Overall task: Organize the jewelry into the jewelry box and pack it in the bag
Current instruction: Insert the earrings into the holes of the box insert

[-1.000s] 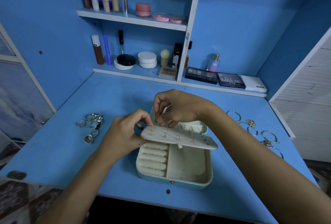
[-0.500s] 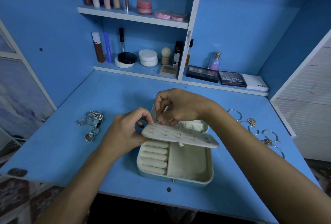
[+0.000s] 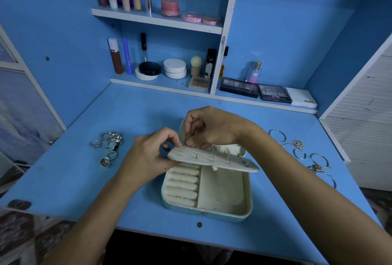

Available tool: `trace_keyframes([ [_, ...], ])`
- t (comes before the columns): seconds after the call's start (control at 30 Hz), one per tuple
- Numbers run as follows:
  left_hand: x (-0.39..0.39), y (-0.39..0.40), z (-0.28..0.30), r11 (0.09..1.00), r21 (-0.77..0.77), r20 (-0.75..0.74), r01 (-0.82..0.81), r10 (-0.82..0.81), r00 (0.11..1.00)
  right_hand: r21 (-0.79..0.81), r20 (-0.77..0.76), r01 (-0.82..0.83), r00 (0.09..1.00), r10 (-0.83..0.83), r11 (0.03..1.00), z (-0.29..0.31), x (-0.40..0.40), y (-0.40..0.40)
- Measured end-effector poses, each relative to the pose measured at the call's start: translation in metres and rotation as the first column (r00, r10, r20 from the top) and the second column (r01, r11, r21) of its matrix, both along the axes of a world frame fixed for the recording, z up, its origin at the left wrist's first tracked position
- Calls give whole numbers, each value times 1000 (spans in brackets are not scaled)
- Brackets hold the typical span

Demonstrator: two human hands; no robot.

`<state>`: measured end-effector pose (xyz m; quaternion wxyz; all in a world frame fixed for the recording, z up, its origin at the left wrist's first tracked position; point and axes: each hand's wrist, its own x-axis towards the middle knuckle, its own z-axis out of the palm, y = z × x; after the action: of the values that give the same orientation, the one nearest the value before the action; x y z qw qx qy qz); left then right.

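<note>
Earring panel [image 3: 214, 159] hides box rear; item pinched by right hand [image 3: 212, 129] too small.

**Blue desk and what is lying on it**

The blue desk [image 3: 127, 112] is carrying an open jewelry box [image 3: 222, 207] near its front edge. A cluster of silver rings [image 3: 108, 146] is lying to the left of the box, while bangles and chains [image 3: 301, 150] are lying scattered to its right, apart from it.
</note>
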<state>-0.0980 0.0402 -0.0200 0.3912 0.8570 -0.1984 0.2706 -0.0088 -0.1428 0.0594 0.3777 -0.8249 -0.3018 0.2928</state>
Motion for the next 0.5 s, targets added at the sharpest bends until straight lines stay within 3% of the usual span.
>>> trace_keyframes([
  [0.5,1,4,-4,1000,0,-22,-12,12,1000,-114,19,-91,995,93,989,16,-2,7],
])
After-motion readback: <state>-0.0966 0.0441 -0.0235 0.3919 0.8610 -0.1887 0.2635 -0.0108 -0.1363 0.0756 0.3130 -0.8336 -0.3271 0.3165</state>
